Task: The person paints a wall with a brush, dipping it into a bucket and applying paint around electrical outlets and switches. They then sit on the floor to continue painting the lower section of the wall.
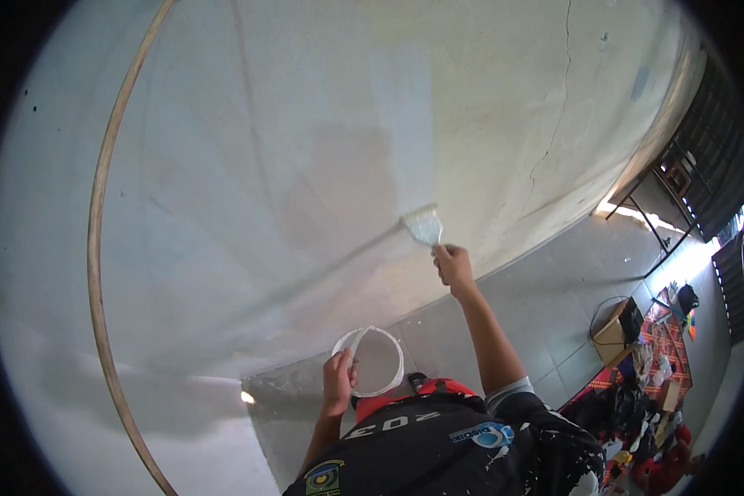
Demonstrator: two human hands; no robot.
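My right hand (453, 266) is closed round the handle of a wide paintbrush (423, 225), whose pale bristles touch the wall (488, 124). Above the brush, a bluish-white painted strip runs up beside a yellowish area of the wall. Low at the centre, my left hand (339, 380) grips the rim or handle of a round white bucket (398, 364) in front of my body. Greyish-white contents (377, 362) show inside it.
A long, curved wooden strip (97, 248) crosses the left side. Grey floor tiles (546, 306) stretch rightward to a cardboard box (612, 335), a red patterned mat (670, 339) with piled items, and a dark metal frame (657, 240). A thin crack runs down the wall.
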